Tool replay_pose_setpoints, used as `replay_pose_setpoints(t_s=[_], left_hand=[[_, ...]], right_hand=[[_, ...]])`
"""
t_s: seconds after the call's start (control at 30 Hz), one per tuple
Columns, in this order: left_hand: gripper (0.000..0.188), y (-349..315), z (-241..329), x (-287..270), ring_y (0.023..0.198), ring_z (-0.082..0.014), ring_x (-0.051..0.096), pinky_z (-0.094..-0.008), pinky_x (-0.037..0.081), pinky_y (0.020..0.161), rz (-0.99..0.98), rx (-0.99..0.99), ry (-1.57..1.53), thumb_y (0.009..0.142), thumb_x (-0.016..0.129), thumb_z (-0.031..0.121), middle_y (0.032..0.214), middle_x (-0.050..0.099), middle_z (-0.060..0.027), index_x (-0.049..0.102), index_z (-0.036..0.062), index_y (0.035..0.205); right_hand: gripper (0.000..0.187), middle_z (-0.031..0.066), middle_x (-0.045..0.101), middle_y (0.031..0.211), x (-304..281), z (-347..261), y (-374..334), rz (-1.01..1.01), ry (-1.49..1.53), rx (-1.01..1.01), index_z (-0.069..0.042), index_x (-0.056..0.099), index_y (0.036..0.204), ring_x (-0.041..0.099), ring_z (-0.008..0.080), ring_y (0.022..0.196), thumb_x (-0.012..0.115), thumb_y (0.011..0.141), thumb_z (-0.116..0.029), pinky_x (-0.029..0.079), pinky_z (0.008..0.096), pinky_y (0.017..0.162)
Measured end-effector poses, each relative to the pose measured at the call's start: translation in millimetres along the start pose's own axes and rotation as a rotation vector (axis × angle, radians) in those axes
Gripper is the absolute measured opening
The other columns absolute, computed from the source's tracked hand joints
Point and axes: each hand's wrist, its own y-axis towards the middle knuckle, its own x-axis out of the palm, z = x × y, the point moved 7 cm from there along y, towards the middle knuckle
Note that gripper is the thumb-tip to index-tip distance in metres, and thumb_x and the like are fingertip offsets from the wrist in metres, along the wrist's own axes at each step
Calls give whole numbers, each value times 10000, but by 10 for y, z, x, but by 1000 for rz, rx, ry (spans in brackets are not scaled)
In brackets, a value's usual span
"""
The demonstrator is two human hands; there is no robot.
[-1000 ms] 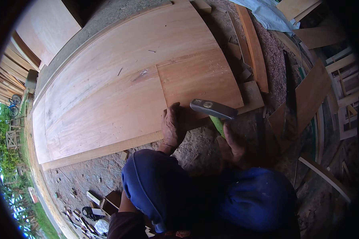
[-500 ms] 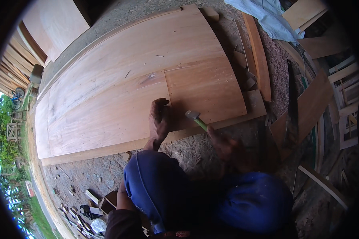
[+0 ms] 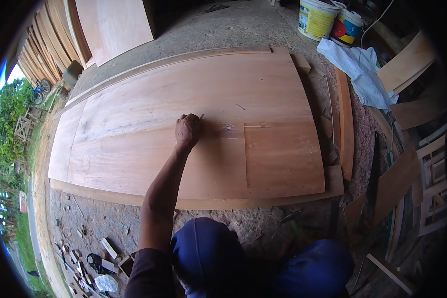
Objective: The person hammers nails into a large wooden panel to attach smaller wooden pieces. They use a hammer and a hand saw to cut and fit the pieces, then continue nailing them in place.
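My left hand (image 3: 187,130) reaches over the large plywood panel (image 3: 159,164), fingers closed at a thin nail (image 3: 201,117) on its surface. Two more loose nails lie to the right, one of them a slim dark nail (image 3: 240,107). A hammer (image 3: 290,217) with a dark head and green handle hangs low by the panel's near edge, blurred and dim. Its handle runs down into shadow above my right knee, where my right hand is mostly lost in the dark. A rectangular plywood piece (image 3: 283,159) forms the panel's near right corner.
An orange-brown plank (image 3: 343,124) lies right of the panel. Beyond it are a white sheet (image 3: 357,69), a yellow-and-white bucket (image 3: 315,19) and scrap boards. Wood offcuts (image 3: 109,248) litter the ground at lower left. A plywood sheet (image 3: 114,30) stands at the far left.
My left hand has moved from the panel's near seam out to the left, onto a loose nail. My right hand and the hammer have drawn back toward me. The view has tilted up.
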Motion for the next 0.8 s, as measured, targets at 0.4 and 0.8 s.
replay_pose_setpoints(t_s=[0.4, 0.8], left_hand=[[117, -936, 417, -176, 853, -464, 624, -521, 496, 738, 103, 175, -482, 963, 492, 8, 895, 622, -254, 543, 18, 1068], [218, -2567, -301, -676, 877, -93, 533, -274, 464, 726, -137, -587, -1226, 1064, 555, 326, 996, 585, 19, 569, 123, 1142]], right_hand=[[234, 152, 672, 930, -272, -797, 2455, 114, 23, -382, -25, 701, 1141, 685, 327, 836, 657, 912, -53, 560, 408, 740], [106, 213, 623, 912, 623, 263, 4584, 252, -321, -314, 27, 576, 965, 618, 380, 879, 606, 883, -34, 498, 465, 790]])
